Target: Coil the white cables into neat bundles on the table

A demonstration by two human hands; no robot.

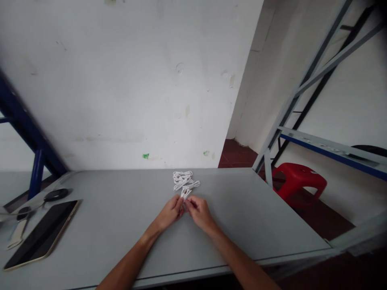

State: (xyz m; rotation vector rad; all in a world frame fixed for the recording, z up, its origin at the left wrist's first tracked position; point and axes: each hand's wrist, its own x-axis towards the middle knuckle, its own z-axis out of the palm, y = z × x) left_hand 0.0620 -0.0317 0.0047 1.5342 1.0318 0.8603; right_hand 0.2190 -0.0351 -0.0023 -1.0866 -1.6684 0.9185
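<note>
My left hand (173, 209) is closed on a folded white cable (185, 192), whose loops stick up past the fingertips. Close beside it, my right hand (198, 210) has its thumb and fingers pinched together at the lower end of that bundle. What the right fingertips grip is too small to make out. Just beyond both hands, more coiled white cables (182, 177) lie in a small heap on the grey table (121, 225).
At the left lie a tablet (42, 233), a black round disc (56, 195) with a cord, and a watch with a pale strap (18, 233). A white wall (136, 80) backs the table. A red stool (299, 181) and a metal rack (332, 151) stand at right.
</note>
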